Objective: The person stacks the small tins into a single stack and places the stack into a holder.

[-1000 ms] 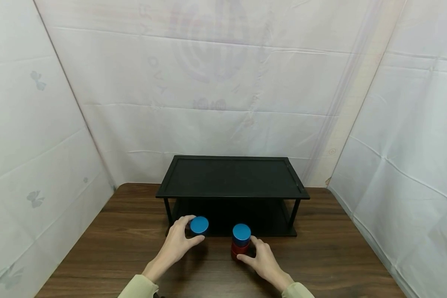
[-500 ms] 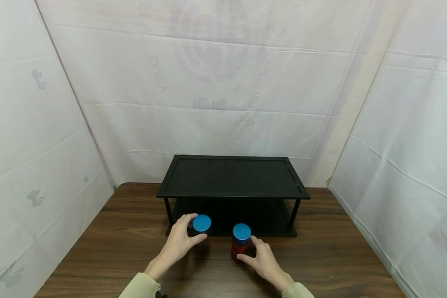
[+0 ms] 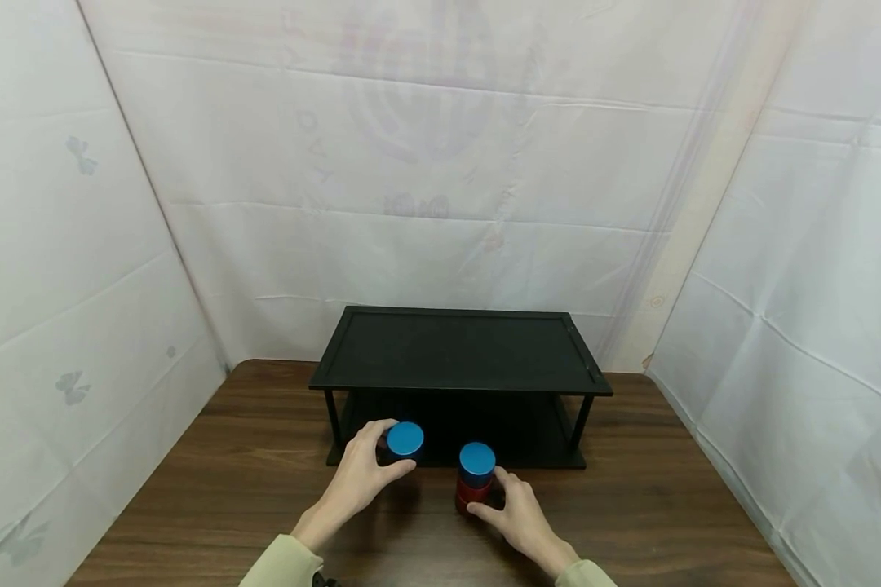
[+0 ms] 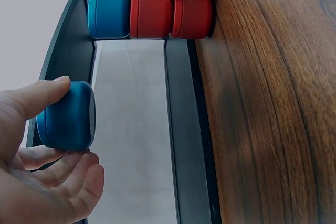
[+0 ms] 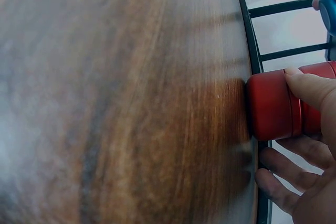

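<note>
In the head view my left hand [image 3: 360, 471] pinches a small round blue tin [image 3: 405, 439] between thumb and fingers. The left wrist view shows this tin held off the table, at about the height of the stack's top. To its right stands an upright stack: a lower red tin [image 4: 194, 15] on the table, an upper red tin [image 4: 152, 13] on it, and another blue tin [image 4: 109, 13] on top. My right hand [image 3: 520, 514] grips the stack low down, its thumb near the seam of the lower red tin [image 5: 270, 106] in the right wrist view.
Behind both hands stands a black two-level rack [image 3: 458, 350], its lower shelf [image 3: 455, 424] close to the table. The brown wooden table [image 3: 264, 456] reaches around it. White curtains [image 3: 411, 163] close off the back and both sides.
My left hand has moved slightly right with its blue tin, narrowing the gap to the stack. The right hand and the stack stay where they were.
</note>
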